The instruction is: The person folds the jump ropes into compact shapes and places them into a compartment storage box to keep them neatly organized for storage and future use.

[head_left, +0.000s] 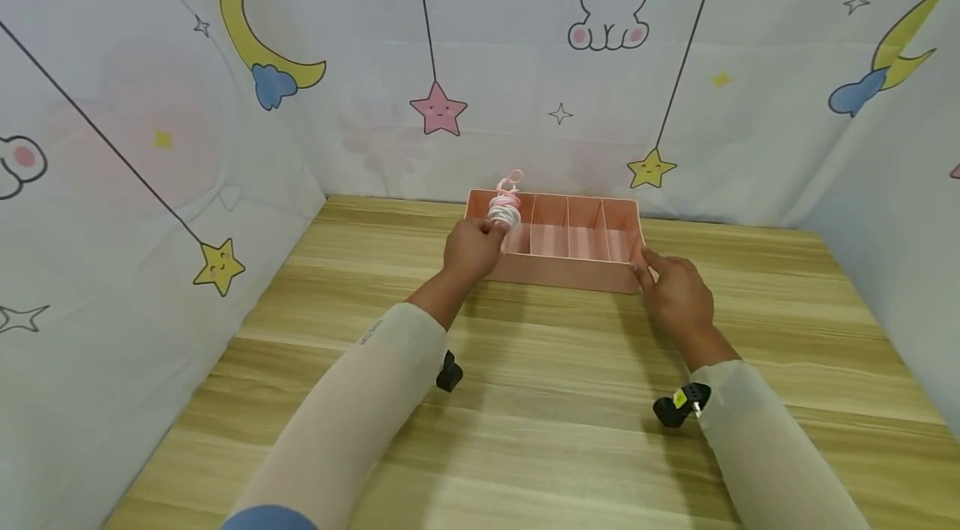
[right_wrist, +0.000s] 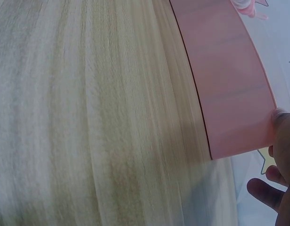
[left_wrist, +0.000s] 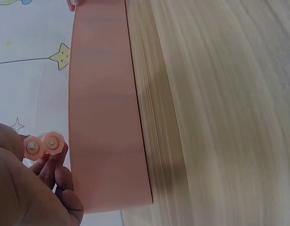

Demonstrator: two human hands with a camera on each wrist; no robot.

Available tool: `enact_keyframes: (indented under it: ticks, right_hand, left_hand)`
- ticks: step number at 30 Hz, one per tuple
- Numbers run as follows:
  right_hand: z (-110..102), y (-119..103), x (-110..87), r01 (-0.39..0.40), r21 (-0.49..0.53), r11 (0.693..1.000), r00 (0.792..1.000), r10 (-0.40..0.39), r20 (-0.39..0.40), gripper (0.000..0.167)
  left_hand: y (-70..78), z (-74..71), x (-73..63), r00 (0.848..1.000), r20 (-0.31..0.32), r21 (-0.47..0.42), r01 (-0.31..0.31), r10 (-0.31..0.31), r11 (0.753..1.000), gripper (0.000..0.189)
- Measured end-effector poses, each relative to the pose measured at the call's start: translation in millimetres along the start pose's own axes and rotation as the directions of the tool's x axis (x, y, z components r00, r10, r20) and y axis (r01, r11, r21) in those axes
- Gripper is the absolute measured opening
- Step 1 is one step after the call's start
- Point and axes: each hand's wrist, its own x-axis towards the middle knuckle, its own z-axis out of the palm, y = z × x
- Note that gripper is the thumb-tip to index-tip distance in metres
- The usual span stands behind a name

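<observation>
My left hand (head_left: pixel 474 251) grips a jump rope (head_left: pixel 505 209) with its white and pink cord wound into a bundle. The bundle is held above the leftmost compartment of a pink divided box (head_left: pixel 555 272). Two pink handle ends (left_wrist: pixel 53 142) stick out side by side between my fingers in the left wrist view. At the box's front right corner, my right hand (head_left: pixel 678 297) pinches the rim, thumb at the front and fingers along the right side. The right wrist view shows that thumb (right_wrist: pixel 278 113) on the rim. Thin dividers split the box into several compartments.
The box stands on a wood-grain table (head_left: pixel 555 397) near its back edge. Behind it hangs a white cloth (head_left: pixel 517 55) printed with stars, moons and a rabbit, which also closes off both sides. A small black device (head_left: pixel 681 405) sits at my right wrist.
</observation>
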Motion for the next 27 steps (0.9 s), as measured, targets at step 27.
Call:
enact_keyframes:
  ticks: [27]
  right_hand:
    - [1, 2, 0.1, 0.018, 0.013, 1.0, 1.0, -0.018, -0.025, 0.048]
  left_hand:
    - [16.7, 19.3, 16.7, 0.99, -0.054, 0.177, 0.134, -0.127, 0.975, 0.038]
